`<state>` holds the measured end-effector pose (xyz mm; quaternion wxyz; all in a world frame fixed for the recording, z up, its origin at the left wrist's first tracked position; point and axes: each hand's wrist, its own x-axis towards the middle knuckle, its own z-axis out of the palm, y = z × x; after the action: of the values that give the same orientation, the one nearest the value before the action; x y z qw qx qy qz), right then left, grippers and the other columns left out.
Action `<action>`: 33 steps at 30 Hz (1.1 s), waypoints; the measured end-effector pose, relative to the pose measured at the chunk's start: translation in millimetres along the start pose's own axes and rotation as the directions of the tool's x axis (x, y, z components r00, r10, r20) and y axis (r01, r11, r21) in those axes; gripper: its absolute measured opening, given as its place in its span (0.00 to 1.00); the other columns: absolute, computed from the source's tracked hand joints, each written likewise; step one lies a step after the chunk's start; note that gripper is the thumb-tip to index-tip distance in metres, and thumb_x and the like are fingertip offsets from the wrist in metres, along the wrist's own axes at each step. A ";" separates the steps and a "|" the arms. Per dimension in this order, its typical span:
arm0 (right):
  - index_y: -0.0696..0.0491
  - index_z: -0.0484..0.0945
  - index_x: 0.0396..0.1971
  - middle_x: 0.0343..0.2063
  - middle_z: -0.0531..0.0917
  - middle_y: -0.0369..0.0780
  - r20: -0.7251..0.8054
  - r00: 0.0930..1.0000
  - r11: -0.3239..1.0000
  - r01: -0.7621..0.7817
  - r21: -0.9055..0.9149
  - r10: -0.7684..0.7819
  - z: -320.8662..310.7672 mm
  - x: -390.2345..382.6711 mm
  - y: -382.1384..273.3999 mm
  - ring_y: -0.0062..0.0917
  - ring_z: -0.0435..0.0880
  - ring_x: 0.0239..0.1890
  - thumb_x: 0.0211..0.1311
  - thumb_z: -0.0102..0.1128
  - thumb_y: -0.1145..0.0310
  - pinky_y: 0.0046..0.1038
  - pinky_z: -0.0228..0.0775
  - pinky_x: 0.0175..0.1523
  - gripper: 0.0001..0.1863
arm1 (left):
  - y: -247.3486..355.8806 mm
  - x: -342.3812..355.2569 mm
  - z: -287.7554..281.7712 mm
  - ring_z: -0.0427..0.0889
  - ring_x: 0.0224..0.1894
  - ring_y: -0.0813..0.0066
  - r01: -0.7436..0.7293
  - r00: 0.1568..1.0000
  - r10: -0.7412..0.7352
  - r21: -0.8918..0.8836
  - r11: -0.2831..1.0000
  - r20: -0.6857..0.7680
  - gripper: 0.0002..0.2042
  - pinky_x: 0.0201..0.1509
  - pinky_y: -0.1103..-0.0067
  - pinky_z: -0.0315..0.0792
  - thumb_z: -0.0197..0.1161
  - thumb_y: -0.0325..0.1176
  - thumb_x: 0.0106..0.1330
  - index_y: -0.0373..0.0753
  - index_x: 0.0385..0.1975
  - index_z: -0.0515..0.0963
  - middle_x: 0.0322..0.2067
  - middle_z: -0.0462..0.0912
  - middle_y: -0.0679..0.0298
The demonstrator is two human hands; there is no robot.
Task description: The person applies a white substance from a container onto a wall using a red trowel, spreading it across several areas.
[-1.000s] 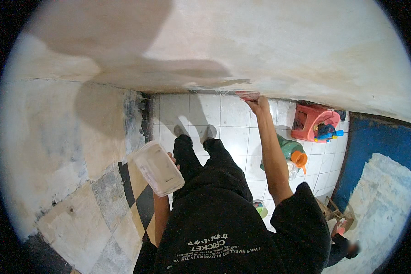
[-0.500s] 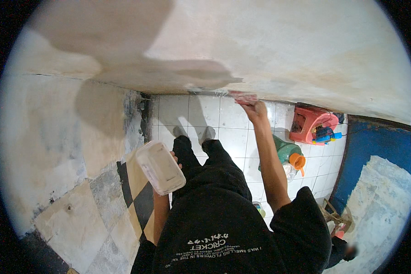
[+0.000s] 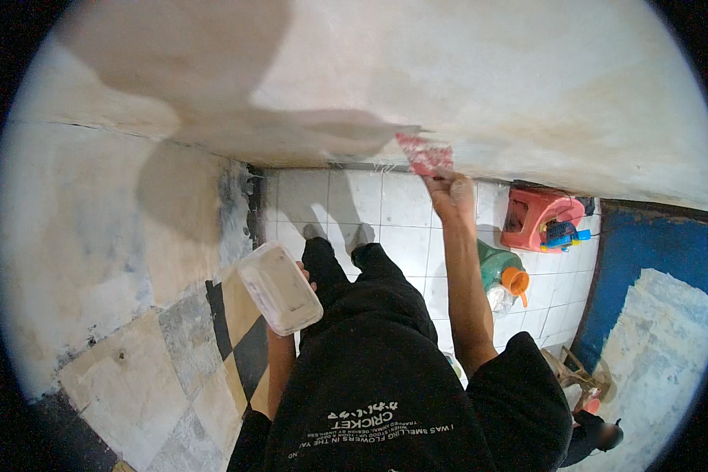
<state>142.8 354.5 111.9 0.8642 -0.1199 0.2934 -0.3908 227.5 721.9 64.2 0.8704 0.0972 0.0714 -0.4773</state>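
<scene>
My right hand (image 3: 451, 193) is closed on a red putty scraper (image 3: 428, 155), a flat wedge-shaped blade smeared with white paste. The blade lies against or very close to the pale wall (image 3: 511, 86) in front of me; contact is hard to tell. On the left, my left hand (image 3: 308, 275) grips a rectangular translucent plastic tub (image 3: 279, 288) by its right side. Whitish residue coats the tub's inside. Most of the left hand's fingers are hidden behind it.
A pink plastic stool (image 3: 527, 220) with a blue-and-yellow tool (image 3: 565, 236) stands at right on the white tiled floor (image 3: 405, 200). Nearer lies a green container (image 3: 495, 263) with an orange cup-like piece (image 3: 515, 281). A patchy wall (image 3: 94, 228) rises at left; another person (image 3: 594, 433) is at lower right.
My right hand has shifted slightly right, and the scraper has turned so more of its red face shows. The tub in my left hand has hardly moved.
</scene>
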 end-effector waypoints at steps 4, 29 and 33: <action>0.71 0.72 0.42 0.39 0.78 0.55 0.123 0.949 0.942 -0.262 -0.211 0.292 -47.0 74.4 50.7 0.35 0.79 0.41 0.58 0.46 0.82 0.29 0.75 0.38 0.14 | 5.3 -1.1 -7.7 0.68 0.57 0.56 0.030 0.999 -0.030 -0.019 0.999 -0.016 0.31 0.61 0.55 0.61 0.53 0.50 0.62 0.38 0.60 0.58 0.57 0.65 0.52; 0.76 0.60 0.48 0.49 0.69 0.58 0.031 0.980 0.979 -0.198 0.040 0.197 -51.0 167.5 139.1 0.48 0.70 0.53 0.56 0.38 0.88 0.46 0.64 0.61 0.18 | 16.5 -21.1 -7.7 0.67 0.58 0.53 -0.089 0.993 0.083 -0.071 0.994 -0.084 0.33 0.61 0.52 0.60 0.54 0.52 0.61 0.39 0.61 0.57 0.57 0.63 0.49; 0.75 0.61 0.48 0.48 0.70 0.57 -0.034 0.994 0.985 -0.100 0.143 0.106 30.2 27.8 61.6 0.46 0.71 0.52 0.56 0.41 0.87 0.45 0.64 0.61 0.18 | 13.9 -28.9 -17.8 0.67 0.57 0.53 -0.111 0.990 0.102 -0.087 0.990 -0.101 0.33 0.61 0.52 0.61 0.55 0.52 0.61 0.39 0.61 0.57 0.57 0.63 0.49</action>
<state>212.8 374.1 97.6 0.8833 -0.0353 0.2887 -0.3678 223.3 757.0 54.6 0.8937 0.0833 0.1299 -0.4213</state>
